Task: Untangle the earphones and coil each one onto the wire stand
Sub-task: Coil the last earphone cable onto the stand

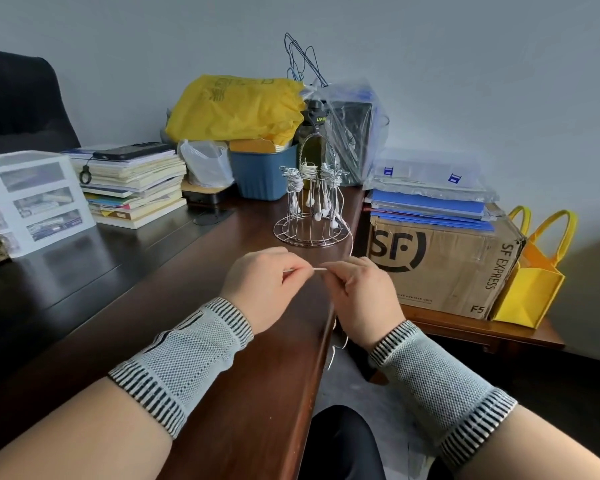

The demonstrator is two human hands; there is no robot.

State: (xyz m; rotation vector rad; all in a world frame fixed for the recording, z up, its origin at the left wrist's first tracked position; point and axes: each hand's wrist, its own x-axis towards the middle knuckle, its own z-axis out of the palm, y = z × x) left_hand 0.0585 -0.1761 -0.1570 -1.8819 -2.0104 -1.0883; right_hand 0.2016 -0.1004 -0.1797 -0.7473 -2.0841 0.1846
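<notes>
While a thin white earphone cable point(320, 269) is drawn taut between the two hands above the front edge of the dark brown wooden desk point(201, 306), the step in hand appears to be the untangling or straightening of one earphone. The left hand point(262, 285) pinches one end of the short stretched span; the right hand point(359, 292) pinches the other, and slack cable hangs below it past the desk edge. Just beyond stands the silver wire stand point(310, 202), its arms already carrying several coiled white earphones point(307, 171) with buds dangling. The next move likely calls for clearing the hanging slack, then winding the cable onto the stand.
</notes>
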